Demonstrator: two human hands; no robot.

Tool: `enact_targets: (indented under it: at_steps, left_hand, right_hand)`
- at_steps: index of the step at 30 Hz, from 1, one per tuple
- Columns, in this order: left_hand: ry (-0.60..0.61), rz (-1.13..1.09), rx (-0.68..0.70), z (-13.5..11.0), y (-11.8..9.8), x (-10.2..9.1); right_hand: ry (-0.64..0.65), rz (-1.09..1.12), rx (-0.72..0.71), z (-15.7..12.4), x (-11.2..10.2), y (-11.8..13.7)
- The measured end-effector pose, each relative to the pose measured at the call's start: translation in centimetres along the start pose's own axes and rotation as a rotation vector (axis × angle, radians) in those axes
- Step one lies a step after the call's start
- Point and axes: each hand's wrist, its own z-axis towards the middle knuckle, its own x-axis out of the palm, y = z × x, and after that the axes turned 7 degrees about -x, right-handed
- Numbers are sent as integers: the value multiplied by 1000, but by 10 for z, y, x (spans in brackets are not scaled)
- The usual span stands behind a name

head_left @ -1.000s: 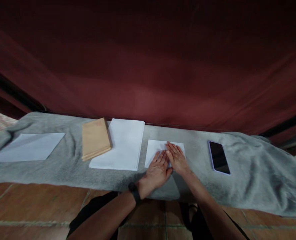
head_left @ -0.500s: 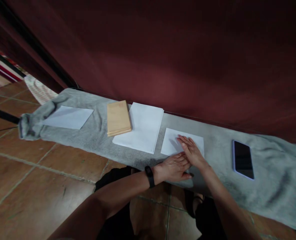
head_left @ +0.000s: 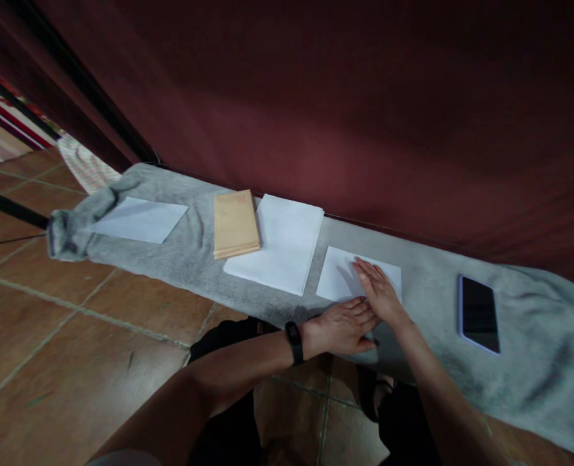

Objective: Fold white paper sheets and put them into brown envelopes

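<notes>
A small folded white sheet (head_left: pixel 339 276) lies on a grey cloth (head_left: pixel 180 259) spread over the floor. My right hand (head_left: pixel 380 292) rests flat on that sheet, fingers stretched out and together. My left hand (head_left: pixel 343 325), with a black band on the wrist, lies flat at the sheet's near edge, fingers extended and touching the right hand. Neither hand holds anything.
Left of the sheet lies a stack of white paper (head_left: pixel 281 242), then a stack of tan envelopes (head_left: pixel 235 223), and farther left a single white sheet (head_left: pixel 138 219). A dark phone (head_left: pixel 479 313) lies at the right. A dark red curtain (head_left: pixel 345 110) hangs behind. Brown floor tiles (head_left: pixel 73 336) lie in front.
The view has swung left and tilted. My left hand slid off the sheet toward its near edge and turned sideways. My right hand stays flat on the paper.
</notes>
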Motion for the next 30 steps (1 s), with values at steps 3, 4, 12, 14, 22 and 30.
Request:
enact_targets:
  at_steps: [3, 4, 12, 14, 22, 30]
  left_hand:
    - [13, -22, -10, -1, 0, -2]
    - [19, -29, -11, -1, 0, -3]
    - [73, -306, -29, 4, 11, -24]
    - [49, -388, -112, 9, 19, -30]
    - [-97, -164, -422, 26, 47, -15]
    - [-80, 16, -503, 36, 54, -1]
  right_hand:
    - [0, 6, -4, -5, 0, 3]
    - [2, 2, -4, -6, 0, 5]
    - [-15, -45, 26, -19, -1, 14]
    - [-22, -91, 38, -21, 0, 13]
    - [-105, -349, 118, -25, 11, 19]
    - [-159, -432, 202, -24, 15, 19]
